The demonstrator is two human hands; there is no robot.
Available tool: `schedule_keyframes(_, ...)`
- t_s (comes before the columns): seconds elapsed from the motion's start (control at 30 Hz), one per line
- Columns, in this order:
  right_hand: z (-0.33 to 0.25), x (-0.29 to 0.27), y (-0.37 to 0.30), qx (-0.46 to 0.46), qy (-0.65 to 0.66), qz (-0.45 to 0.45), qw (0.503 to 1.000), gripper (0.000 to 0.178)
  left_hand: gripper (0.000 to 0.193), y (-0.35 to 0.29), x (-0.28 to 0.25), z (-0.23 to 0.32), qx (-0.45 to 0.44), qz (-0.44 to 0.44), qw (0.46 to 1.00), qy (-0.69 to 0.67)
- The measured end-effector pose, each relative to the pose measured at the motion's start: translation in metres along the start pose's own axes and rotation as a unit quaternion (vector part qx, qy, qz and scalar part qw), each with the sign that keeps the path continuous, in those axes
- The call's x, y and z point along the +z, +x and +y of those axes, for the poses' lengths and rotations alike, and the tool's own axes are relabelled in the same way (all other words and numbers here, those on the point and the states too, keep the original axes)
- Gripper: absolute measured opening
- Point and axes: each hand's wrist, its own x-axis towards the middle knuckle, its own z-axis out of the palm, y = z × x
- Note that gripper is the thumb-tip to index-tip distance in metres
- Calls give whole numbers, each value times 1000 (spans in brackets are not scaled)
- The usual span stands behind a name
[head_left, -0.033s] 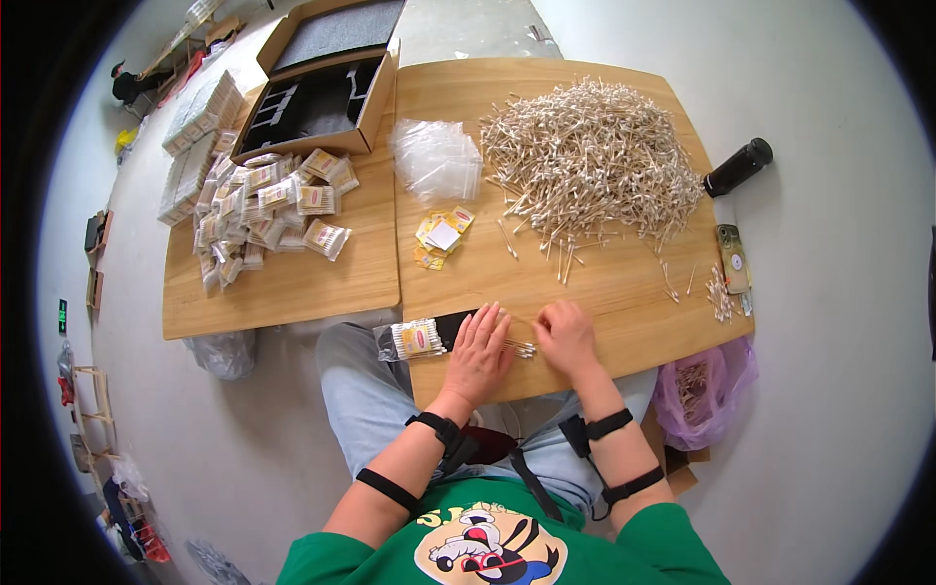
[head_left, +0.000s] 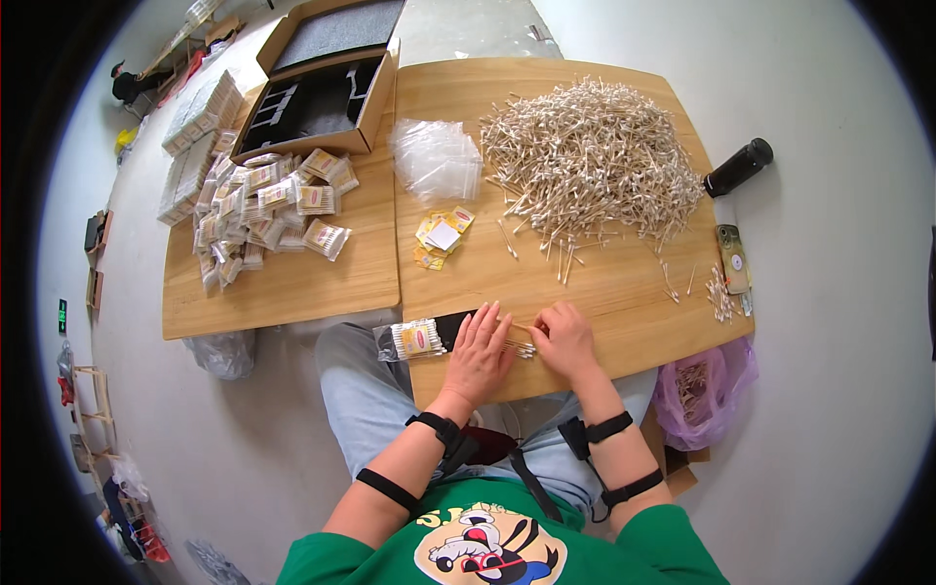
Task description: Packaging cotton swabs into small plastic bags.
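Observation:
My left hand (head_left: 477, 349) lies flat with its fingers stretched out, over a black strip (head_left: 451, 326) and a few cotton swabs (head_left: 526, 349). The swabs' white tips stick out on its right side. To the left of that hand, a clear bag of cotton swabs (head_left: 417, 338) with a yellow card inside sits at the table's near edge. Close by on the right, my right hand (head_left: 566, 337) is closed in a pinch, its fingertips at a thin cotton swab stick that runs toward my left fingers.
Loose cotton swabs (head_left: 590, 161) form a big heap at the far right. Clear bags (head_left: 436, 161) and yellow cards (head_left: 444, 236) lie left of it. Filled packs (head_left: 278, 195) and an open box (head_left: 366, 127) occupy the left table. A black bottle (head_left: 738, 168) and phone (head_left: 731, 258) are at the right edge.
My right fingertips have shifted very slightly, and the swab stick between the hands shows more clearly. My left hand stays in place.

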Motion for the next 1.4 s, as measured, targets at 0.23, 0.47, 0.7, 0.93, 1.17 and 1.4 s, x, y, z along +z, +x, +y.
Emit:
schedule_keyframes(0.23,32,-1,56,166,-108,206,958,25,44,2,2,0,14,-57,998,16)
schedule_keyframes(0.47,22,15,51,151,-127,125,972,21,39,1,0,1,7,-53,999,6)
schedule_keyframes(0.7,18,15,26,180,90,183,962,15,38,1,1,-1,10,-44,999,3)
schedule_keyframes(0.93,-5,16,5,76,72,93,990,14,51,-2,4,-5,-14,-22,999,-27)
schedule_keyframes(1.17,9,11,43,-4,-101,210,973,21,52,0,6,-2,-4,-57,998,38)
schedule_keyframes(1.4,7,27,82,-4,-95,74,993,22,48,-1,6,-5,-6,-55,998,40)
